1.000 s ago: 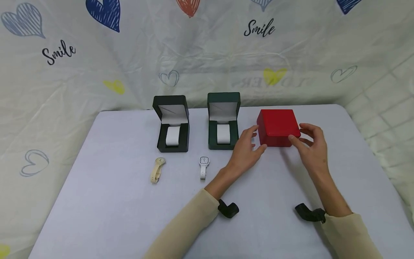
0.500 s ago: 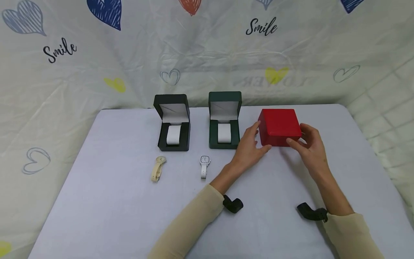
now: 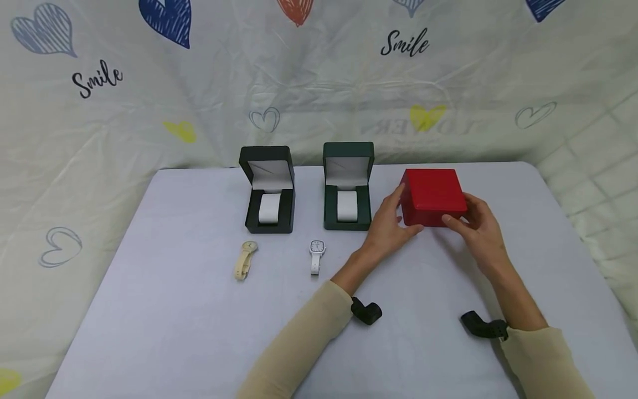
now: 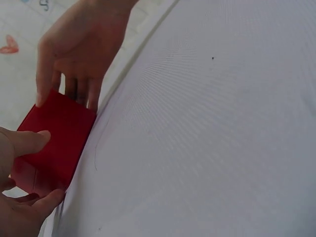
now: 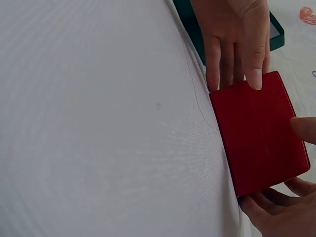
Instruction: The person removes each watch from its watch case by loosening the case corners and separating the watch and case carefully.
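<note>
On either side of the red box [image 3: 432, 197], fingertips do the holding: the left hand [image 3: 386, 227] has its thumb lying along the box's left edge and its fingers curled against the near left face, while the right hand [image 3: 477, 228] pinches the near right corner, thumb on top and fingers tucked underneath in front. The right wrist view shows the left hand's straight fingers [image 5: 232, 59] pressed to one side of the closed lid and a right thumb tip [image 5: 303, 129] resting on its top, a two-sided grip that steadies a small case so its lid can be worked. Both hands thus grip the red box, which sits shut on the table [image 3: 174, 310]. Just left of the red box stands a green box [image 3: 347, 188], open, lid upright, white cushion showing; further left of the red box stands a black box [image 3: 268, 191], open the same way. Nearer the person than the red box and well to its left lie two watches, a white one [image 3: 315, 256] before the green box and a cream one [image 3: 245, 260] before the black box, each set out in front of its own case. Behind the red box hangs a cloth [image 3: 319, 83] printed with hearts.
</note>
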The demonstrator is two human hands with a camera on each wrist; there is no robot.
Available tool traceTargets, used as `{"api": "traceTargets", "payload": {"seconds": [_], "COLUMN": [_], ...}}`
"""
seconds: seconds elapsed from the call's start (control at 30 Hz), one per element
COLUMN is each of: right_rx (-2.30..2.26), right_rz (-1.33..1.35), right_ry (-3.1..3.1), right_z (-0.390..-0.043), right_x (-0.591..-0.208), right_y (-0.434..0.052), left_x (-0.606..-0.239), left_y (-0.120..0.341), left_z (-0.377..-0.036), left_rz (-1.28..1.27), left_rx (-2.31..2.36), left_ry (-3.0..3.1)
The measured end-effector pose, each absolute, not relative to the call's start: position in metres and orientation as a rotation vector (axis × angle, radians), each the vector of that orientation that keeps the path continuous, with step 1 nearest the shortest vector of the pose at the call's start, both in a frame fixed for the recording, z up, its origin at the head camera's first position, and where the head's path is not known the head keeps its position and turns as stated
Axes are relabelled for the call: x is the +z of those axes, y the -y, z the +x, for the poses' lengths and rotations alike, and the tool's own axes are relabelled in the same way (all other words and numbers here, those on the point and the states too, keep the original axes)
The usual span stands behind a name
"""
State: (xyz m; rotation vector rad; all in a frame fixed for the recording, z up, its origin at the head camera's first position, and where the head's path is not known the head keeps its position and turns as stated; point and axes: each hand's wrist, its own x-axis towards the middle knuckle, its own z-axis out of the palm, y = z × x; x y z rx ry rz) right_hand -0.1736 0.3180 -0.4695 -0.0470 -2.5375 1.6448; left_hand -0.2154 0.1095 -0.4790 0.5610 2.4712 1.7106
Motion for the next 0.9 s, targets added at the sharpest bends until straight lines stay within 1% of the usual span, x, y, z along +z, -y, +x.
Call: {"api": "traceTargets", "payload": {"seconds": [0.43,0.9], "right_rx": [1.617,1.54], "right_rz": [-0.065,-0.112], "right_ry": [2.572,2.59], "right_z": [-0.1729,-0.1759], "right_x": [-0.4702,-0.4761], "right_y": [-0.3195,-0.3233], "left_x": [-0.4865,-0.4888], "left_y": [-0.1124,-0.1155], "left_z": [-0.2222,-0.2196], "left_rz": [0.651,0.558], "left_rx": [1.721,1.783], "left_ry": [-2.484,-2.521]}}
